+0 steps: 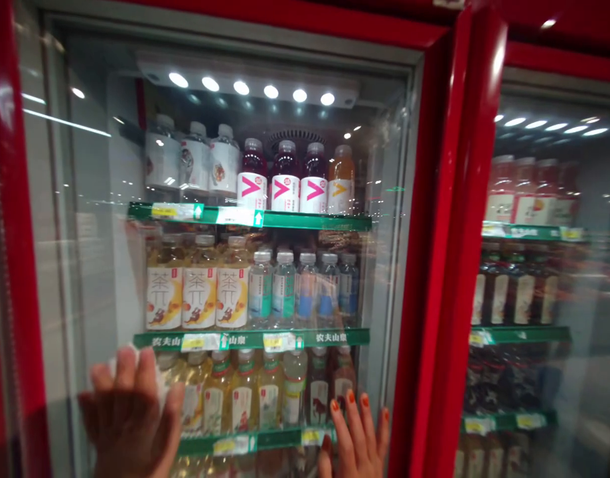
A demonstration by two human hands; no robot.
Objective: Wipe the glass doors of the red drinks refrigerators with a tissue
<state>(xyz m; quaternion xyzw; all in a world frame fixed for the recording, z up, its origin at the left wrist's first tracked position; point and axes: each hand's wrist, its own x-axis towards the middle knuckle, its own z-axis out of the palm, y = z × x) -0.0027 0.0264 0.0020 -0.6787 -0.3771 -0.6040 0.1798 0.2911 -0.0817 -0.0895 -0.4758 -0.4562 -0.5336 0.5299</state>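
In front of the glass door (384,166) of a red-framed drinks fridge, my left hand (130,411) is raised at the lower left. Its fingers press a crumpled white cloth or tissue (161,378) against the pane; only the edges of the white piece show around the fingers. My right hand (357,438), with orange nails, is lower right of it. Its fingers are spread and lie at the glass, holding nothing. Whether every fingertip touches the pane, I cannot tell. Behind the glass stand rows of bottles, including yellow tea bottles (200,292).
The red door frame (437,265) runs up the right side of the pane. Beyond it is a second fridge door (593,279) with more bottles. Green shelf edges (309,222) carry price labels inside. Lights and reflections streak the glass.
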